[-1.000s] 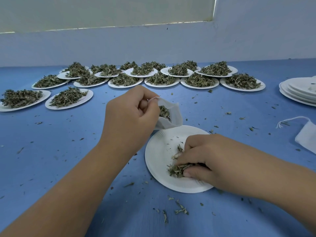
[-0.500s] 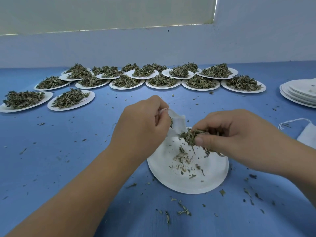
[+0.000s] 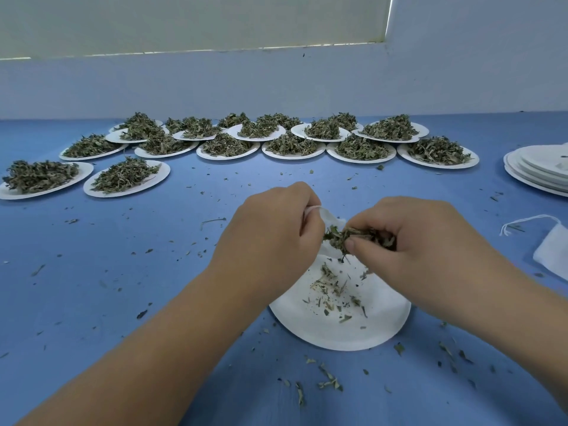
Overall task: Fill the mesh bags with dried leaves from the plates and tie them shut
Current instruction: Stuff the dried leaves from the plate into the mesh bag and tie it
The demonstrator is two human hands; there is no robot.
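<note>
Beside the left hand [image 3: 270, 238] fingers pinching it, the small white mesh bag [image 3: 332, 218] seemingly gaped for dried green leaves [image 3: 356, 236] pinched by the right hand [image 3: 415, 241].

Leaf plates [image 3: 293, 157] behind near plate [image 3: 338, 333]

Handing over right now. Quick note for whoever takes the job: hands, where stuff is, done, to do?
Left hand holds the mesh bag by the near plate.
Right hand pinches a wad of dried leaves at the bag's mouth.
Done: near plate down to crumbs.
To do: push this wad in, tie the bag; then the full plates at the back. A spare bag lies at right.
</note>
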